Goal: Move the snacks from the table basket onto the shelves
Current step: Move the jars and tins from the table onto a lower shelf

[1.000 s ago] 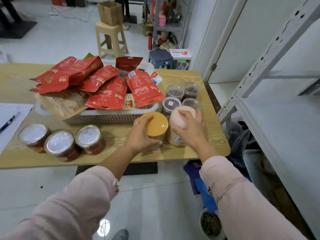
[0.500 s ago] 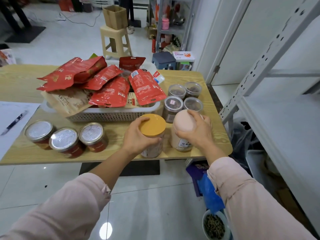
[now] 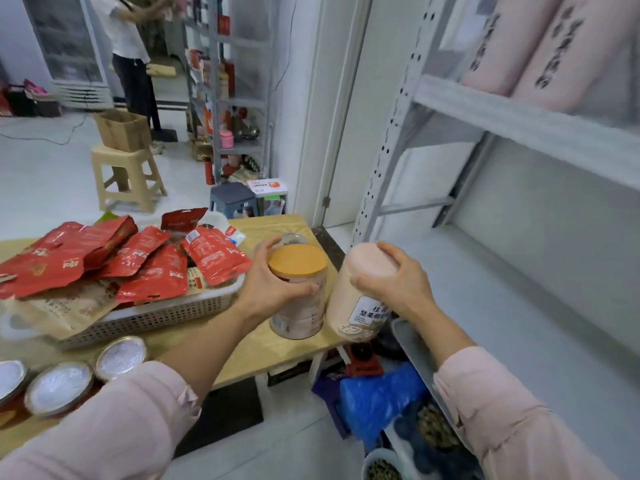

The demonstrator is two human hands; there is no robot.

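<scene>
My left hand [image 3: 268, 289] grips a jar with a yellow lid [image 3: 298, 263] near its top, above the wooden table's [image 3: 277, 344] right end. My right hand [image 3: 401, 284] holds a pink-lidded jar [image 3: 360, 306] by its top, tilted and lifted past the table's right edge toward the grey metal shelf [image 3: 519, 306]. The white basket [image 3: 166, 315] on the table holds several red snack pouches [image 3: 152, 265] and a brown paper bag [image 3: 69, 311].
Three foil-topped cans [image 3: 59, 386] stand at the table's front left. A clear tub [image 3: 292, 239] sits behind the jars. Blue bags [image 3: 377, 400] and bowls lie on the floor under the shelf. Pink boxes [image 3: 540, 50] fill the upper shelf. A person stands far back by a stool [image 3: 128, 178].
Both hands have lifted their jars off the table and carried them right, toward the shelf. The pink-lidded jar now tilts. My view has risen and turned right.
</scene>
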